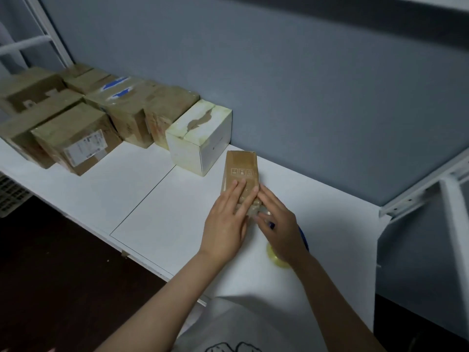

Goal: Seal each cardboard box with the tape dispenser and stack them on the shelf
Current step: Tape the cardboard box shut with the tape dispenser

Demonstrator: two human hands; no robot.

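L hand (225, 222) flat, fingers straight; R hand (278, 224) seems curled.

A storeroom or packing area: white metal-framed shelf (157, 214) against a grey wall (279, 72), with taped cardboard boxes (76, 118) grouped at the left of the frame, one bearing a shipping label (85, 148).
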